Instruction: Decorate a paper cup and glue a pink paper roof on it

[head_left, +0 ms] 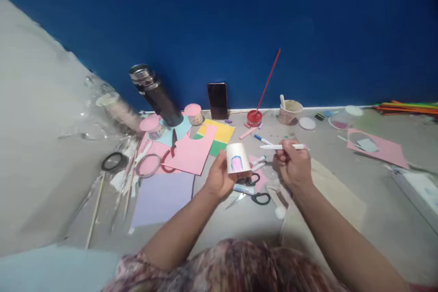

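Observation:
My left hand (219,178) is wrapped round a white paper cup (237,158), held upside down above the floor; the cup's side shows a pink and blue drawn shape. My right hand (293,164) is closed on a white marker pen (282,147), held level a little to the right of the cup and apart from it. Below the hands lie black-handled scissors (257,197), a small tube (243,189) and more markers (263,139).
Pink paper (190,152), yellow and green sheets (221,133) and a lilac sheet (161,197) lie to the left. A dark flask (155,95), a phone (217,100) against the blue wall, a red paint pot (254,117) with a stick, a beige cup (289,112), tape rolls (115,162) and pink paper (379,148) surround them.

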A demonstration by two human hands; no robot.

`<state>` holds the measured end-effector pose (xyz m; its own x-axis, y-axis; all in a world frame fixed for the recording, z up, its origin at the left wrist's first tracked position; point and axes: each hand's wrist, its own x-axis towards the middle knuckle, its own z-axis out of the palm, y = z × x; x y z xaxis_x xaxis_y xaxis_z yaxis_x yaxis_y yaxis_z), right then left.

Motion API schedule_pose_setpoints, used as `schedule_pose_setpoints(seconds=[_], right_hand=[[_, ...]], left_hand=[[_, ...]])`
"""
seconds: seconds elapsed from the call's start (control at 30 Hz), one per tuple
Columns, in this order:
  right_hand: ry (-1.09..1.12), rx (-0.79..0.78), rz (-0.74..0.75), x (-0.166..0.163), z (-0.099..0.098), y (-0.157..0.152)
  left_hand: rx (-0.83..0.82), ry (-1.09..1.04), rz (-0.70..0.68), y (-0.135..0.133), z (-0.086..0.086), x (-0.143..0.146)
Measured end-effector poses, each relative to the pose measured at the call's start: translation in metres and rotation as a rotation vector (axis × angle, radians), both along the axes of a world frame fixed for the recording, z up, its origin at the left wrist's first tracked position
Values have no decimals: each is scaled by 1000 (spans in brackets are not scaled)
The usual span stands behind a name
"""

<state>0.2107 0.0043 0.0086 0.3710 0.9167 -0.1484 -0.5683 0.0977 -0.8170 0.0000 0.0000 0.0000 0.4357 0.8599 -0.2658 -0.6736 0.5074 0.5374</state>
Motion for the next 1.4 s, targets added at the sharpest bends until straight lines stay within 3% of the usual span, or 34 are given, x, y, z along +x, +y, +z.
schedule_pose_setpoints(seconds=[0.13, 0.3, 0.47, 0.73, 1.1, 1.4], right_hand=[[-5, 15, 31, 2, 1, 4], [-45, 17, 10, -3, 1, 1], [-232, 47, 30, -10, 1, -7], [-389, 74, -52, -7, 0, -13], [-886, 347, -176, -17, 19, -43], [-1072, 433, -227, -16, 29, -42]], left_hand=[[155, 29, 1, -3, 5, -3], [288, 70, -126, -4, 6, -8], [276, 95, -178, -6, 14, -5], [270, 184, -88, -2, 19, -6], [243, 64, -228, -2, 17, -9], [249, 22, -261, -4, 17, -7]])
